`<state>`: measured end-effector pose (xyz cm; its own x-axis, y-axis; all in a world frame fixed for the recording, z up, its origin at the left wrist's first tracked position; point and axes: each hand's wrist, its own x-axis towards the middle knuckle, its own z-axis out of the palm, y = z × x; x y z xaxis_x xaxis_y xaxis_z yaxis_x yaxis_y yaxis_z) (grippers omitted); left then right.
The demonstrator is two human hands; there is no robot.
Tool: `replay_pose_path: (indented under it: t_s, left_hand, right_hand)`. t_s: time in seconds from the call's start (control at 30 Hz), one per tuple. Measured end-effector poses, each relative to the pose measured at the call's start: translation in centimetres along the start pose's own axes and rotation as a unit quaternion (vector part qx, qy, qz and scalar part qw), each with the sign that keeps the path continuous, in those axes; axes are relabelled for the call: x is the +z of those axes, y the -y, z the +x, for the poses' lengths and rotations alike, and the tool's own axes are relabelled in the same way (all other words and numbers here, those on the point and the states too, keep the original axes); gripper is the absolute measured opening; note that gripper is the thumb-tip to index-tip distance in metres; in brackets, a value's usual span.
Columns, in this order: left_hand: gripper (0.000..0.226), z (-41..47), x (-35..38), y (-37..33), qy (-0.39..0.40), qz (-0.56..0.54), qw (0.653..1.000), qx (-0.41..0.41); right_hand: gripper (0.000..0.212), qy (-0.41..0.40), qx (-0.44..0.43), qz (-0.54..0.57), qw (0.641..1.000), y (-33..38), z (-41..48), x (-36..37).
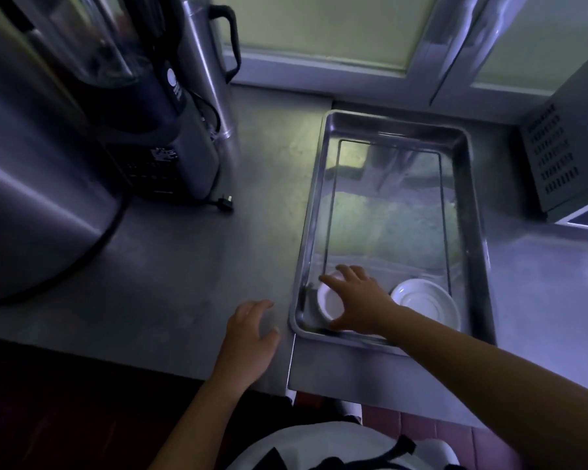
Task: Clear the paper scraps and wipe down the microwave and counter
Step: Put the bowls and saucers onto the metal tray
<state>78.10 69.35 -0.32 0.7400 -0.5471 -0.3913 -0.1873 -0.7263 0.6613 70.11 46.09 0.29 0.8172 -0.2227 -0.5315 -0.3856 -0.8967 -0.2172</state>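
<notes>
A steel tray (474, 212) sits on the grey steel counter (190, 266). At the tray's near end stand a small white bowl (326, 305) and a white saucer (425, 300). My right hand (360, 300) reaches into the tray and grips the small bowl, fingers over its far rim and thumb at its near rim. My left hand (252, 330) rests with loosely curled fingers on the counter just left of the tray and holds nothing. The microwave (564, 157) stands at the right edge, its vented side showing. No paper scraps or cloth are in view.
A large steel urn (31, 198) fills the left side. Beside it stand a dark blender (157, 130) and a tall steel flask (211, 79). A loose black plug (226, 202) lies on the counter. A window runs along the back. The light is dim.
</notes>
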Motion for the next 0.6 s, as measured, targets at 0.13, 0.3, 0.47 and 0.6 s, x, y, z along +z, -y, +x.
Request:
replay_pose_path:
  t_s: [0.13,0.3,0.47,0.6]
  left_hand:
    - [0.045,-0.3,-0.4,0.3,-0.016,-0.004,1.0,0.003]
    - [0.035,0.2,0.5,-1.7,0.04,-0.11,0.992,-0.04]
    - [0.044,1.3,2.3,-4.2,0.093,-0.232,0.966,-0.067]
    - [0.046,2.7,2.2,-5.5,0.123,-0.326,0.931,-0.112]
  right_hand:
    - [0.098,-0.012,0.029,0.025,0.999,1.0,-0.2,0.5]
    - [0.101,-0.024,0.045,0.052,0.997,1.6,-0.4,0.4]
    - [0.121,-0.045,0.112,0.095,0.988,1.4,-1.3,0.8]
    - [0.113,-0.076,0.135,0.108,0.982,1.8,-1.1,1.3]
